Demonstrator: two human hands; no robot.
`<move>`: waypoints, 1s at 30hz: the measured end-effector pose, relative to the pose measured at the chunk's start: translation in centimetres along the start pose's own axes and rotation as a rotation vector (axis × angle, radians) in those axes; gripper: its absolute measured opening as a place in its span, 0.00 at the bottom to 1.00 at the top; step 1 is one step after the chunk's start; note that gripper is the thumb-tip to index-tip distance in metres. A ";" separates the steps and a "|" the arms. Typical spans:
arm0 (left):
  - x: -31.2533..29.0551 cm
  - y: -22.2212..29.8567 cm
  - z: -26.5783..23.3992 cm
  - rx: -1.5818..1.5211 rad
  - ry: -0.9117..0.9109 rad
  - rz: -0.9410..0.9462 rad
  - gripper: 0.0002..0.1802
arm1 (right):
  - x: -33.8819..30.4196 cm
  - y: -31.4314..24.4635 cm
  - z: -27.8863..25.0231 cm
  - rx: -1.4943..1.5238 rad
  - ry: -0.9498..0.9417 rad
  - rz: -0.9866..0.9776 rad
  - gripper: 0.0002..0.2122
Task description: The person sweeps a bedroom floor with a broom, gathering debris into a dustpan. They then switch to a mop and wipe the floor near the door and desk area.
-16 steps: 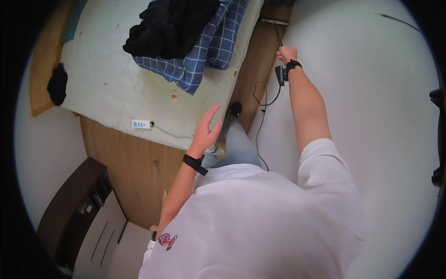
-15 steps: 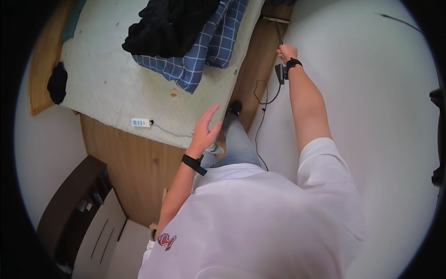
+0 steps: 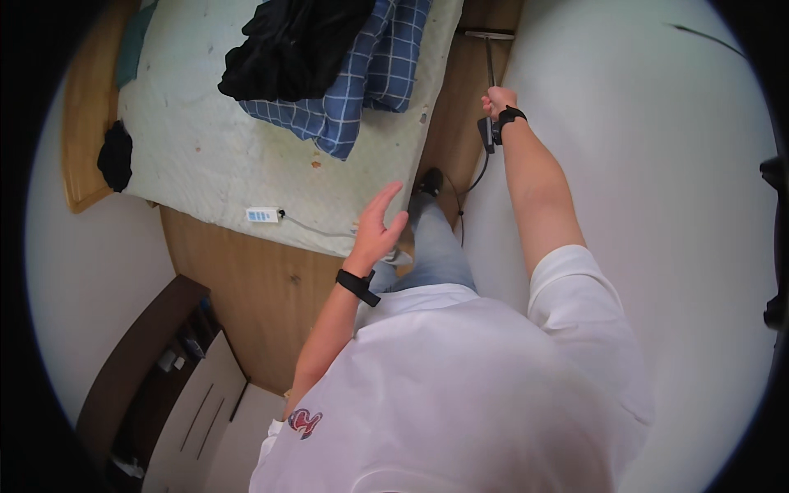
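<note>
Toward the upper right of the frame, the right hand (image 3: 500, 100) is closed round the thin dark handle of a long-handled tool (image 3: 491, 64); its grip is wrapped firmly on that handle, fingers curled. The tool's flat, pale crossbar head (image 3: 489, 35) lies at the top of the frame, right of centre, across the narrow strip of wood floor (image 3: 448, 135) between the bed and the white wall (image 3: 657, 181). A black band (image 3: 511, 113) circles the right wrist, with a small black device (image 3: 485, 134) beside it and a dark cord running down from there.

Near the centre of the frame, the left hand (image 3: 376, 232) holds nothing: its grip is spread, fingers extended and thumb standing apart, over the lower right corner of the mattress (image 3: 205, 148). A second black strap (image 3: 358, 287) is on that wrist.

Across the upper middle, a blue checked quilt (image 3: 341, 131) is bunched on the mattress, with black clothing (image 3: 296, 53) heaped on top. Left of the left hand, a white power strip (image 3: 263, 215) rests by the mattress edge, its pale cord trailing rightward. At lower left stands a dark brown and white cabinet (image 3: 148, 341).
</note>
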State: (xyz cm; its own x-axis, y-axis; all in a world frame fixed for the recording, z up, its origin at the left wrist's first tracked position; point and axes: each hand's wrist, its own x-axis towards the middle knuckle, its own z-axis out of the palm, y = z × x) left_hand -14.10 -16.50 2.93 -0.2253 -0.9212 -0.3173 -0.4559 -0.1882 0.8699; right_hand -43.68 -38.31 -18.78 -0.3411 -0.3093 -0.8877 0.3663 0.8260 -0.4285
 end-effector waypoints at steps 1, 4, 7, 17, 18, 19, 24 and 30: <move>-0.2 0.0 0.0 0.001 0.000 0.009 0.28 | -0.6 0.5 -0.1 0.019 -0.037 -0.007 0.04; -1.0 0.1 -0.2 0.000 -0.002 0.035 0.28 | -2.9 1.9 -0.4 0.040 -0.009 0.029 0.04; -2.2 0.0 -0.7 -0.015 -0.006 0.029 0.28 | -4.0 4.8 -0.9 0.065 0.010 0.055 0.05; -7.6 -2.2 -3.3 -0.028 0.003 0.046 0.27 | -10.9 14.6 -2.5 -0.022 0.072 0.098 0.06; -8.3 -2.3 -3.7 -0.034 0.000 0.048 0.27 | -11.8 15.7 -2.8 -0.036 0.062 0.094 0.06; -8.9 -2.7 -4.0 -0.040 0.004 0.062 0.27 | -12.6 16.6 -3.2 -0.051 0.050 0.082 0.06; -11.6 -4.1 -5.8 -0.074 0.000 0.131 0.26 | -14.9 21.6 -4.9 0.013 0.077 0.073 0.07; -15.0 -7.1 -7.1 -0.125 -0.035 0.092 0.26 | -20.2 27.6 -5.1 0.056 0.051 0.121 0.09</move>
State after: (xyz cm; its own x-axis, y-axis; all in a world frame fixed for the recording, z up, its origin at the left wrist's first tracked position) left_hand -1.32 -3.73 4.20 -0.2920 -0.9244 -0.2453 -0.3221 -0.1464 0.9353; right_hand -31.09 -6.92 -11.83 -0.3351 -0.1836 -0.9241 0.4544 0.8277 -0.3292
